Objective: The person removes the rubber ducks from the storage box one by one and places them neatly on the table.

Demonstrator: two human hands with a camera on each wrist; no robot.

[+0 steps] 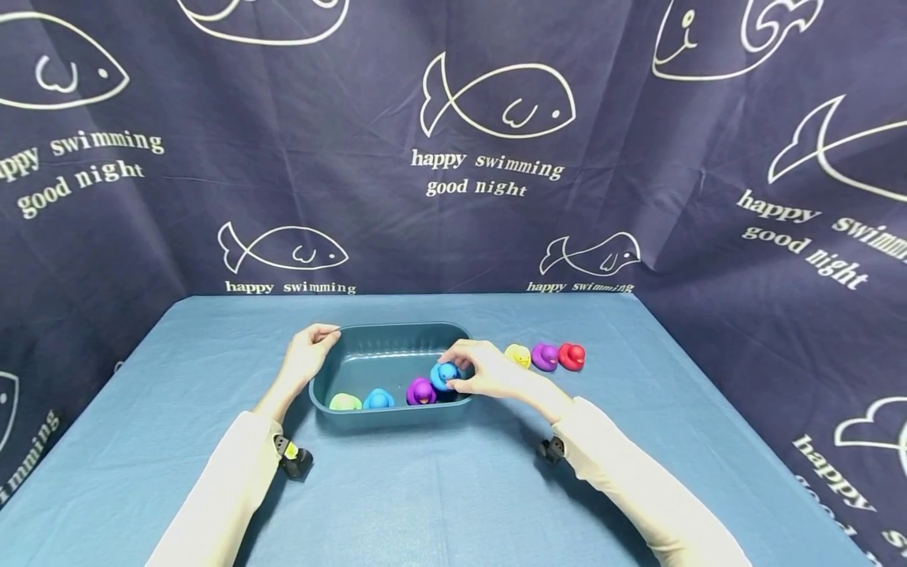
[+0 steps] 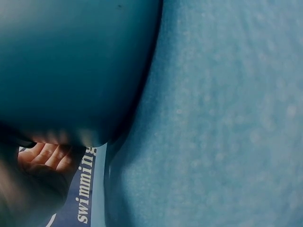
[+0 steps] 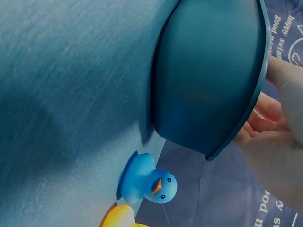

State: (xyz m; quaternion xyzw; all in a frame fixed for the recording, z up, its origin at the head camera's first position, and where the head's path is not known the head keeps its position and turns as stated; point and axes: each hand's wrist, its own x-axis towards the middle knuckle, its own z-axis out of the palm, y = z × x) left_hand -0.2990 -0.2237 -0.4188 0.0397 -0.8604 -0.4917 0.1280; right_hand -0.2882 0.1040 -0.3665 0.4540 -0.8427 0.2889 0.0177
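A dark teal plastic tub [image 1: 390, 420] sits on the table. My left hand [image 1: 312, 354] grips its rim at the far left corner; in the left wrist view its fingers [image 2: 45, 156] show beyond the tub's wall. Over the right end of the tub, my right hand [image 1: 489, 370] holds a blue rubber duck [image 1: 444, 376] between thumb and fingers. Inside, along the near wall, lie a light green duck [image 1: 346, 402], another blue duck [image 1: 379, 399] and a purple duck [image 1: 421, 391], which is close beside the held one.
Right of the tub stand a yellow duck [image 1: 518, 356], a purple duck [image 1: 545, 357] and a red duck [image 1: 571, 357] in a row. The right wrist view shows one more blue duck [image 3: 142, 182] beside the yellow one. A dark printed curtain [image 1: 383, 150] hangs behind the table.
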